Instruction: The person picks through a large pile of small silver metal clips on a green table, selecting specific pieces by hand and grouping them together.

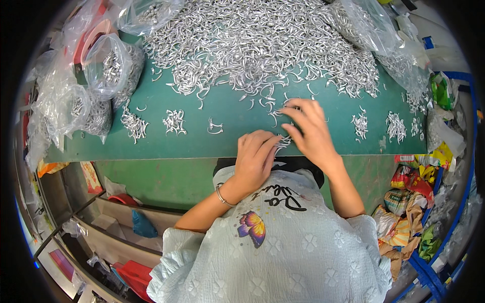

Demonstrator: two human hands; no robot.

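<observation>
**2 hands gather small metal hooks at the table's near edge**

Nearest, at lower centre of the frame, the left hand (255, 156) lies knuckles up at the near edge of the green table (202, 144). Its fingers are curled down and pinched toward a little cluster of hooks (283, 143), which sits just right of its fingertips, between the 2 hands. Whether any hook is actually clamped in that pinch I cannot tell; the fingers hide it. A thin bracelet (221, 194) rings that wrist.

The right hand (309, 130) reaches slightly farther in, fingers spread and flat, tips resting on loose hooks. It grips nothing that shows; the open spread looks suited to raking pieces toward the other hand.

The cluster seems kept at the table edge so it stays close and apart from the bulk. Its hooks are too small and tangled to give 1 heading; the bunch runs roughly from lower left to upper right.

Farther back, small sorted bunches (174, 121) stand in a row across the middle of the table, well apart from each other. Beyond them a big heap (252, 40) fills the upper centre, with filled clear bags (108, 65) at upper left.
</observation>
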